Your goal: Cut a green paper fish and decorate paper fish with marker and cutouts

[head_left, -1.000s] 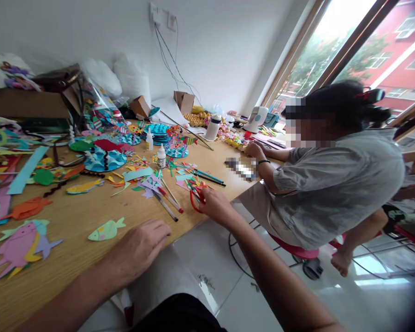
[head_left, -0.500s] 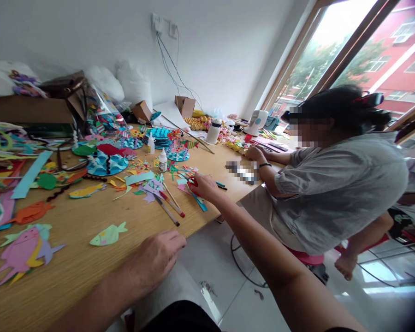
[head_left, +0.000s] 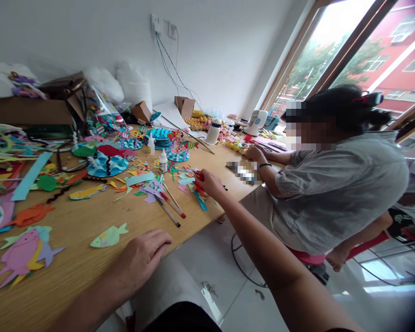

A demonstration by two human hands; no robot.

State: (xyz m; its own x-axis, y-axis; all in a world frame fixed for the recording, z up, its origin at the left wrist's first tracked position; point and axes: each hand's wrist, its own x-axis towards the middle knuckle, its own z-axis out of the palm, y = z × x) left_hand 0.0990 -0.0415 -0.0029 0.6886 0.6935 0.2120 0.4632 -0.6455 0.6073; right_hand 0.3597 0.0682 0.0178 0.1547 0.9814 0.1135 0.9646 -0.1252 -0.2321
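A wooden table point(head_left: 72, 265) runs from the lower left of the frame to upper centre-right. At left lie a pink-and-purple paper fish point(head_left: 23, 249), an orange paper fish point(head_left: 33, 214) and a light green paper fish point(head_left: 109, 236). Paper scraps point(head_left: 143, 179) spread across the centre, with a red-tipped pen point(head_left: 173, 205) beside them. Behind stand two small white bottles point(head_left: 163, 163) and a blue ruffled disc point(head_left: 108, 169); farther back, a white cup point(head_left: 213, 132).

L hand point(head_left: 143, 258) low, fingers loosely curled; R arm extended fwd, hand point(head_left: 209, 183) closed.
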